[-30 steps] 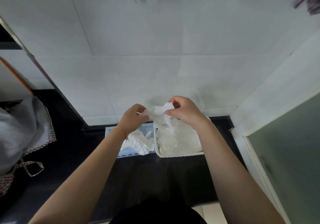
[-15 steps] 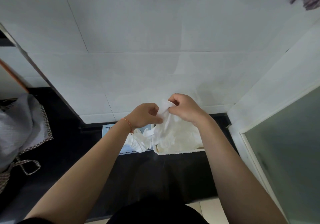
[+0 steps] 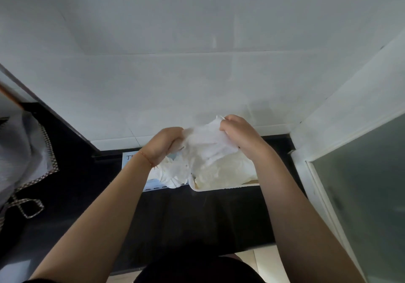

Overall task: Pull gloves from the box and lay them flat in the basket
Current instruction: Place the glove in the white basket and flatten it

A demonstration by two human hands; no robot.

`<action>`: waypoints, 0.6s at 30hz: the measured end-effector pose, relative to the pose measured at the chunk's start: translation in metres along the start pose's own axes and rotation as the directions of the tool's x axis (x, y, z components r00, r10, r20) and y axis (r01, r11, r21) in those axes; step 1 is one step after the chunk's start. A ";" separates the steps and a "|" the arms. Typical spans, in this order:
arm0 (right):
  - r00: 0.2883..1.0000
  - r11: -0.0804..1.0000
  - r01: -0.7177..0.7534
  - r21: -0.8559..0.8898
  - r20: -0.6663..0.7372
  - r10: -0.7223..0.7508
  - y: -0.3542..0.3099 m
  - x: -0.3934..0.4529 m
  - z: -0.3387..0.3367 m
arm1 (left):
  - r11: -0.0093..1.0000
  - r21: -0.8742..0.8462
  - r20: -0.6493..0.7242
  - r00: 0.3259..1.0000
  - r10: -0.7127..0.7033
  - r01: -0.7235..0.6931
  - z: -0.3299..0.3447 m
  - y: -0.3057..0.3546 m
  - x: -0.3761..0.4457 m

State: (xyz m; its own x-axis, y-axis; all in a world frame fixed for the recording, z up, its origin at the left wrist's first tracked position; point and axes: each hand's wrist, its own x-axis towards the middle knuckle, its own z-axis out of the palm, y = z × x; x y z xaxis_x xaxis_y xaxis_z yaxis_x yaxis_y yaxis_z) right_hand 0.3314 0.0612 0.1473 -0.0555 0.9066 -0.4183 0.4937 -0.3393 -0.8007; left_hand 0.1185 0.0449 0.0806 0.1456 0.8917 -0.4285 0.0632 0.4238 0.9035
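Observation:
A thin white glove (image 3: 208, 143) is stretched between both hands above the counter. My left hand (image 3: 163, 143) grips its left edge and my right hand (image 3: 240, 135) pinches its upper right corner. Below it sits the white basket (image 3: 219, 189), with several pale gloves (image 3: 223, 172) lying inside. To the left of the basket lies the blue glove box (image 3: 129, 160), with a bunch of white gloves (image 3: 169, 173) spilling from its opening. The held glove hangs partly over the basket's left end.
The dark counter (image 3: 186, 217) runs along a white tiled wall (image 3: 175, 74). A grey cloth with checked trim (image 3: 24, 157) lies at the left. A frosted glass door (image 3: 361, 195) and its white frame stand close on the right.
The hands have spread the glove wider between them and lowered it a little toward the basket. The left hand has shifted left.

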 end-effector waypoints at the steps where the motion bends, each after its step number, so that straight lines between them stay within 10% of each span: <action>1: 1.000 0.999 -0.019 0.033 0.004 0.019 0.007 0.006 -0.002 | 0.998 -0.060 -0.009 0.999 -0.031 0.030 0.005 0.003 0.005; 9: 0.985 0.985 -0.174 0.020 -0.002 0.174 0.090 0.036 -0.022 | 0.867 0.439 -0.057 0.970 -0.236 0.237 0.061 -0.024 0.068; 18: 0.989 0.978 -0.149 -0.145 -0.024 0.147 0.154 0.060 -0.048 | 0.658 0.749 -0.125 0.992 0.029 0.075 0.114 -0.036 0.105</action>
State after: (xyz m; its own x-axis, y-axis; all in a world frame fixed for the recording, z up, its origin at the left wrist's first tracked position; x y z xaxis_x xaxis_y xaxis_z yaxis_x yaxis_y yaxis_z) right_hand 0.4460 0.0756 0.0192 0.0384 0.8523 -0.5216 0.6173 -0.4307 -0.6584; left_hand 0.2444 0.1052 0.0033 0.0233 0.9164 -0.3997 0.7923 0.2269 0.5664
